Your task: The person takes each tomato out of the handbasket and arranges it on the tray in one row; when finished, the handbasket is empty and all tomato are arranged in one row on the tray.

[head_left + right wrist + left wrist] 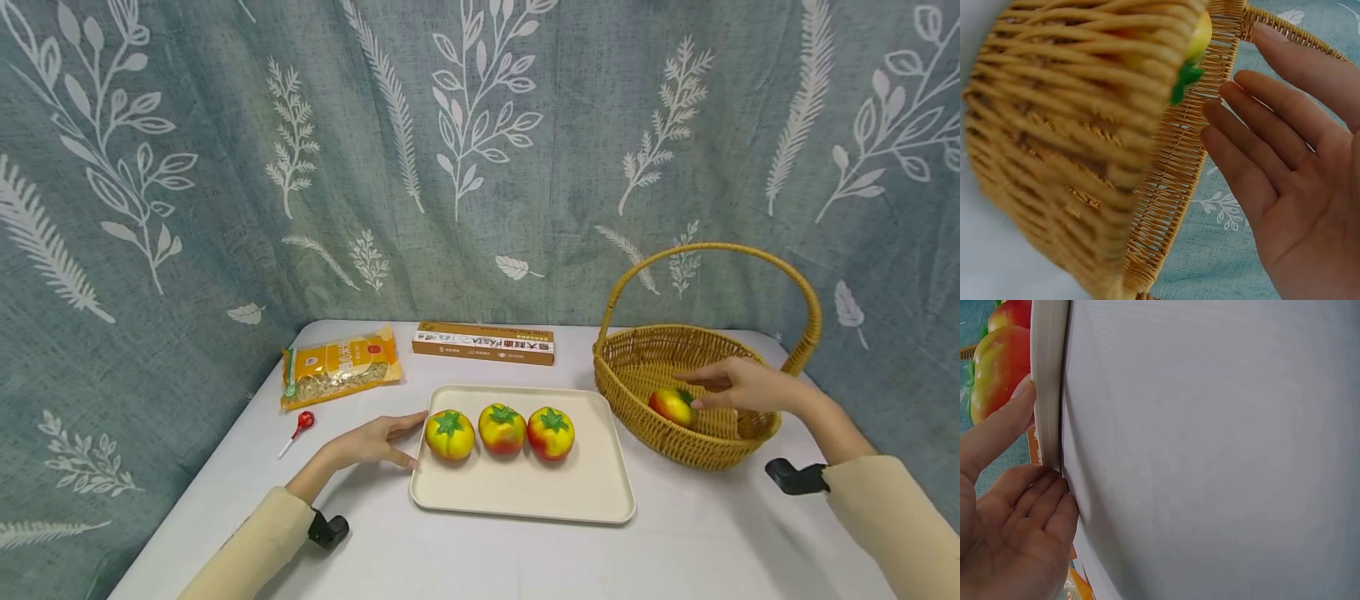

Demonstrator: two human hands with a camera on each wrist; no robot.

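My left hand (369, 442) rests at the left edge of a cream tray (525, 495), its thumb and fingers spread along the rim (1047, 369). In the tray, three yellow-red toy tomatoes with green leafy tops stand in a row: a left one (450, 437), a middle one (502, 432) and a right one (551, 436). On the right, my right hand (738, 387) hovers over a wicker basket (675, 443), beside another toy tomato (670, 407) inside it. The right wrist view shows the hand's fingers (1247, 162) extended, apart from that tomato (1200, 37).
A yellow bag of grain (341, 367) lies at the back left, with a red lollipop (304, 421) in front of it. Behind the tray is a pasta box (483, 343). The basket's tall handle (712, 247) arches over its opening. A patterned curtain (480, 250) hangs behind the table.
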